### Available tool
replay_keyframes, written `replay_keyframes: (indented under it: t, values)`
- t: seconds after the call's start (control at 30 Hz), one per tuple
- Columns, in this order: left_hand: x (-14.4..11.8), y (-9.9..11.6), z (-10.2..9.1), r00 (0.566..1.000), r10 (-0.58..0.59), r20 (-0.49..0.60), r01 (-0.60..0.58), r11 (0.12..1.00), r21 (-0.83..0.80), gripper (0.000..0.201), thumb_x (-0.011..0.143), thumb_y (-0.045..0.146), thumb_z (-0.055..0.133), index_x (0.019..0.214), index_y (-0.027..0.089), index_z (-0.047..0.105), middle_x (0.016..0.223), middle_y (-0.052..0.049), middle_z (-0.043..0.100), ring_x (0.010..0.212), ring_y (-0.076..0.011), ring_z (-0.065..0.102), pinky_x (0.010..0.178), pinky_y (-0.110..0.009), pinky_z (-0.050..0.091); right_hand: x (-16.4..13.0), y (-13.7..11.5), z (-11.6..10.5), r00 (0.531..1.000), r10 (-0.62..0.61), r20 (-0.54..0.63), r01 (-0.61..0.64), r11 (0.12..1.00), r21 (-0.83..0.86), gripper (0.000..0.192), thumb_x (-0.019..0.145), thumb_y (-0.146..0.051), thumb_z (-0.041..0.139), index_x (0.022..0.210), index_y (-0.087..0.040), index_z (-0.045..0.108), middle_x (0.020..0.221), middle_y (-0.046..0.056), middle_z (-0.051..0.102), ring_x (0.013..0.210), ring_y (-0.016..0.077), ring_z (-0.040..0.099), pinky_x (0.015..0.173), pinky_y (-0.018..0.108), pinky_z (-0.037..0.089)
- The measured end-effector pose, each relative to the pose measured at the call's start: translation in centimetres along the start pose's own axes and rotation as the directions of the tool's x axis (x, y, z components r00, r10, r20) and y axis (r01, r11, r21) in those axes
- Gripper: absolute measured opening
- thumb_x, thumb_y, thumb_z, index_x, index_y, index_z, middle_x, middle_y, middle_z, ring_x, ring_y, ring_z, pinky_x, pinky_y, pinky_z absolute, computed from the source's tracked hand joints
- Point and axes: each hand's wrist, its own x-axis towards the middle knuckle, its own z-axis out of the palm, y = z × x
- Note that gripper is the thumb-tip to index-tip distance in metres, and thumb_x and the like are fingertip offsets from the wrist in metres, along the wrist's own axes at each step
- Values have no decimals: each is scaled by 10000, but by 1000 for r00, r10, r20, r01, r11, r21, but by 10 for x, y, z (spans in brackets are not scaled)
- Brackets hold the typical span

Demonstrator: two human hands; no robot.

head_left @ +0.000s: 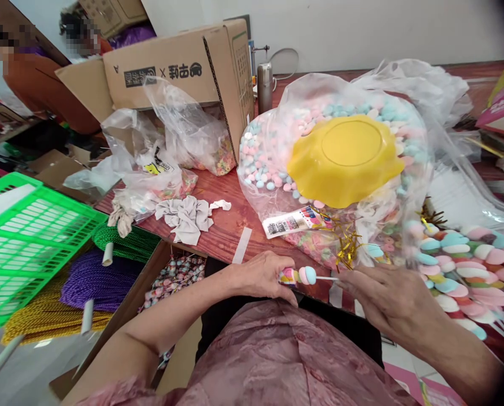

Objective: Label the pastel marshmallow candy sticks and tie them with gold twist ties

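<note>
Presently I am viewing both bare hands through the head camera, at the front edge of a reddish-brown table. The left hand is gripping a candy skewer by its colourful printed end, thumb and fingers pressing in from either side. The right hand is pinching the white stick at its opposite end between thumb and fingertips; its other fingers are curling, and I am unable to tell their exact contact. The candy skewer is lying roughly level between the hands, just in front of the wearer's shirt, a pink and a pale-blue piece showing.

Surroundings: similar skewered candies are lying piled beyond the right hand. Gold tinsel is sitting near its fingers. Farther back, a yellow bowl is resting upside down amid bagged pastel candies. Leftward, grey cloth is lying crumpled near the table edge.
</note>
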Motion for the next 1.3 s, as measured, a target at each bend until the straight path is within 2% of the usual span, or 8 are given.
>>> replay_keyframes:
  t: [0.1, 0.3, 0.57, 0.8, 0.93, 1.07, 1.2, 1.3]
  values:
    - [0, 2, 2, 999, -32, 16, 33, 999, -10, 448, 667, 520, 814, 790, 168, 564, 665, 61, 508, 628, -99, 455, 577, -223, 299, 5, -10, 7, 995, -104, 8, 104, 994, -39, 277, 855, 10, 372, 829, -193, 559, 660, -4, 562, 554, 143, 477, 565, 314, 306]
    - [4, 2, 1, 997, -63, 52, 64, 998, -8, 456, 645, 522, 823, 757, 168, 559, 642, 67, 485, 628, -99, 430, 563, -227, 283, 9, -23, 15, 994, -96, 58, 99, 994, -49, 271, 866, 12, 371, 800, -196, 532, 644, -14, 544, 557, 142, 480, 578, 312, 287]
    - [9, 6, 6, 994, -100, 49, 102, 994, -47, 448, 636, 507, 828, 757, 173, 555, 619, 76, 475, 599, -92, 414, 547, -226, 283, 19, -45, 27, 994, -109, -32, 105, 990, -96, 247, 874, -19, 393, 766, -203, 518, 632, -5, 540, 549, 150, 466, 600, 325, 309]
    - [0, 11, -20, 1000, -11, 24, 12, 998, -64, 710, 521, 502, 896, 1087, 189, 602, 990, -28, 632, 862, -181, 547, 723, -259, 402, 20, -26, 9, 986, -118, -116, 119, 993, 1, 243, 885, -8, 423, 925, -192, 577, 717, 12, 611, 662, 160, 522, 638, 322, 347]
    - [-1, 11, -23, 974, -38, 222, 95, 963, -252, 498, 569, 513, 861, 734, 161, 550, 667, 61, 479, 637, -95, 417, 567, -214, 315, 21, -20, -1, 978, -134, -159, 136, 991, -1, 235, 883, -21, 457, 964, -189, 601, 798, 27, 670, 785, 183, 559, 687, 348, 361]
    - [3, 10, -2, 962, -57, 266, 190, 842, -505, 556, 535, 515, 863, 627, 173, 435, 591, 82, 354, 576, -73, 315, 514, -218, 253, 28, -24, 0, 983, -161, -89, 167, 984, 66, 232, 912, -60, 416, 893, -167, 621, 738, 28, 619, 744, 187, 494, 693, 364, 355]
    - [10, 10, 15, 978, -15, 207, 125, 839, -530, 490, 534, 466, 877, 638, 147, 521, 615, 75, 395, 610, -78, 343, 553, -219, 292, 39, -30, 7, 987, -151, 50, 146, 985, 90, 259, 897, -57, 389, 803, -163, 606, 712, 43, 568, 716, 196, 442, 679, 361, 365]
    - [10, 11, 14, 994, -1, 108, 62, 821, -568, 440, 550, 425, 885, 748, 138, 616, 696, 55, 504, 678, -96, 431, 623, -217, 363, 42, -25, 12, 989, -122, 87, 114, 989, 93, 273, 872, -32, 374, 840, -154, 616, 740, 58, 584, 742, 205, 476, 693, 353, 397]
